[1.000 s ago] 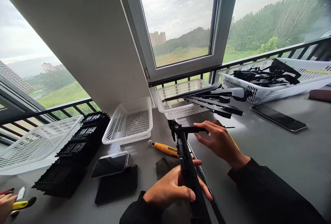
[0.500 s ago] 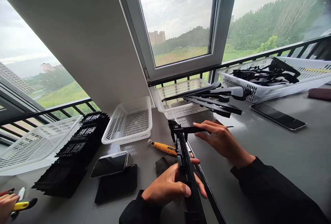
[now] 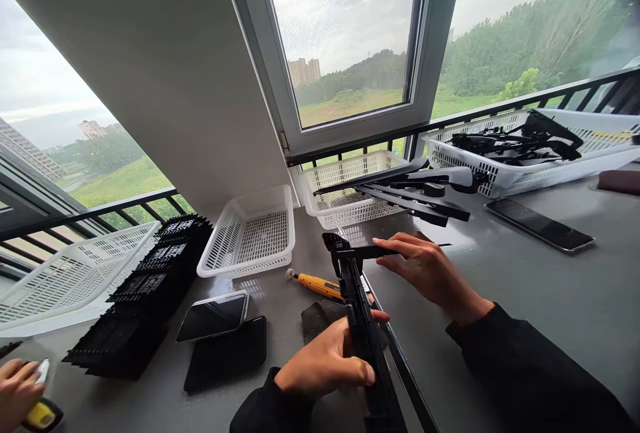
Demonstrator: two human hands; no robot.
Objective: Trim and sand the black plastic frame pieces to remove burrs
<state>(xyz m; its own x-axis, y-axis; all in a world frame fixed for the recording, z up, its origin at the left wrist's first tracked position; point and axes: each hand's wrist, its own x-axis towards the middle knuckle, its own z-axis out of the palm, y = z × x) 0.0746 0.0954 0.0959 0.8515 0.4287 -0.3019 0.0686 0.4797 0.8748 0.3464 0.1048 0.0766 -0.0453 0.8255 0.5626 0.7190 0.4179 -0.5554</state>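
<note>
- Gripping a long black part [image 3: 358, 312], the left hand [image 3: 325, 364] is holding it over the bench [image 3: 540, 300].
- The right hand [image 3: 429, 273] is pinching a black caliper [image 3: 364, 252], which is crossing the part's far end.

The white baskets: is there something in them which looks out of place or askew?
Yes: the long dark parts lie askew across the third basket from the left, fanned out, their ends jutting past its right side over the table. That looks odd because they are not wholly inside. No spill shows.
</note>
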